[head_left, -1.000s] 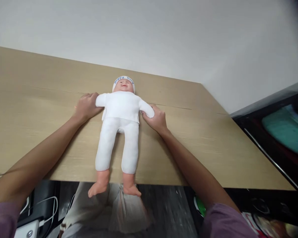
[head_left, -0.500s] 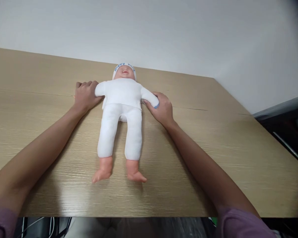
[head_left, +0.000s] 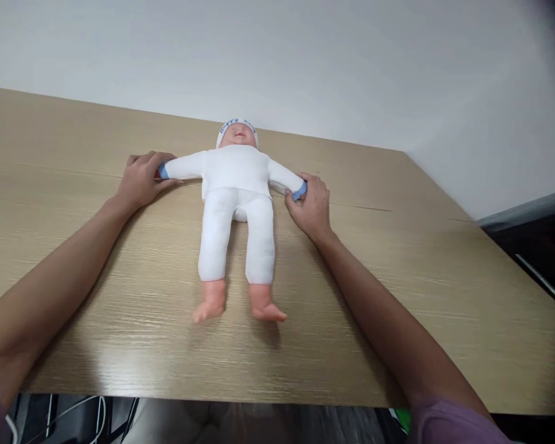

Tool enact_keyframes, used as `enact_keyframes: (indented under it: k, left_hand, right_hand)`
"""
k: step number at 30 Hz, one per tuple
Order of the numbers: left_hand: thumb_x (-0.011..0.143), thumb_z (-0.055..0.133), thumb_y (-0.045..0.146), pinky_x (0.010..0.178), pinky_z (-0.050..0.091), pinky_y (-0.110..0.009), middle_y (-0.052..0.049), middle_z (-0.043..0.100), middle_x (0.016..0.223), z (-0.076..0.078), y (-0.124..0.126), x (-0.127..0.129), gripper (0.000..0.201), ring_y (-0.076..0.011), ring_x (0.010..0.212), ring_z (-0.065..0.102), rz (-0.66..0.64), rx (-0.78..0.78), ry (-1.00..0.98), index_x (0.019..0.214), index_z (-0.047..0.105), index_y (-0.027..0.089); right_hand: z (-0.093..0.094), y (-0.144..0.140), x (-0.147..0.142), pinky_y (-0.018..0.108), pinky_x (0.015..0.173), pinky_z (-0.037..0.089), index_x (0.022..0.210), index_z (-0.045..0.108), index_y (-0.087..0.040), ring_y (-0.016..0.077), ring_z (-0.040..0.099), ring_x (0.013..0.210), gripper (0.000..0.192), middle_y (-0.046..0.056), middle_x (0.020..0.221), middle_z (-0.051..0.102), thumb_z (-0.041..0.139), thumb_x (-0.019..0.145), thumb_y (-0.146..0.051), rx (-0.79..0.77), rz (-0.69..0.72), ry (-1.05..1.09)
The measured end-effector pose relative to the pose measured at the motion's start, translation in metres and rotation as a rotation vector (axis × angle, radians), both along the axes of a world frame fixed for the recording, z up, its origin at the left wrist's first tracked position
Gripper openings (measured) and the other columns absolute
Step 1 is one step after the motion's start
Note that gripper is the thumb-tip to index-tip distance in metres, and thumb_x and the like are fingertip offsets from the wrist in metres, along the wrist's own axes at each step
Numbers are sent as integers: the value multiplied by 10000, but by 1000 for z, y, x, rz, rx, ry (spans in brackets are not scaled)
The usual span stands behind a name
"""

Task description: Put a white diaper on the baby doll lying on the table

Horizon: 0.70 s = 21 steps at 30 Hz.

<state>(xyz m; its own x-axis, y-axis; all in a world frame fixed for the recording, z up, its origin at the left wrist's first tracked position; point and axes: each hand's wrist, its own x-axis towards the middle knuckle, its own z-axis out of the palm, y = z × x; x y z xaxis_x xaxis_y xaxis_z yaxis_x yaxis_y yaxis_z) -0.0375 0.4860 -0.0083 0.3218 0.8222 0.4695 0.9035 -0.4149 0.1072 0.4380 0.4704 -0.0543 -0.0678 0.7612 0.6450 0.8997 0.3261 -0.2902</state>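
Observation:
A baby doll (head_left: 237,169) in a white top and trousers lies face up on the wooden table (head_left: 120,296), its bare feet toward me. Its white cap (head_left: 235,124) carries blue lettering. Both doll arms are spread outward, with blue cuffs at the wrists. My left hand (head_left: 142,180) is wrapped round the end of the doll's arm on the left, fingers above and thumb below. Round the other cuff, my right hand (head_left: 313,206) is closed, thumb on the near side. The doll's hands are mostly hidden in my grip.
A pale wall (head_left: 277,61) rises behind the table's far edge. At the right stands a dark object (head_left: 536,246) with a grey top edge. Below the near edge are a white cable (head_left: 102,413) and dark frame parts.
My hands have moved farther apart, and the doll's arms are stretched wider, with both blue cuffs showing. In view, the doll sits slightly farther right and its feet higher.

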Motion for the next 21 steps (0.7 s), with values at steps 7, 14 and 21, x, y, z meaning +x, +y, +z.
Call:
enact_keyframes:
  k: [7,14,21]
  left_hand:
    - [1110,581,764,1211,400,-494,-123,750,1473,-6,14,1,737,-323,1369,627,23,-64,-81,1589,650,208]
    - [1032,632,673,1208,404,-570,-135,781,1447,-10,12,-9,739,-380,1334,658,24,-130,-169,1640,638,254]
    - [1010,584,561,1234,377,-609,-180,692,1596,-11,-14,6,803,-441,1492,557,113,-69,-189,1733,500,222]
  right_hand:
    - [-6,7,11,619,1153,495,1556,626,-229,428,621,1322,533,191,1483,726,579,1116,-526,-50,49,-17]
    - [-17,17,21,652,1187,492,1680,581,-240,424,587,1365,645,189,1529,693,581,1043,-341,-93,35,12]
    - [-20,-1,12,710,1242,472,1765,438,-127,449,520,1456,884,257,1589,618,590,905,-270,-116,-13,32]
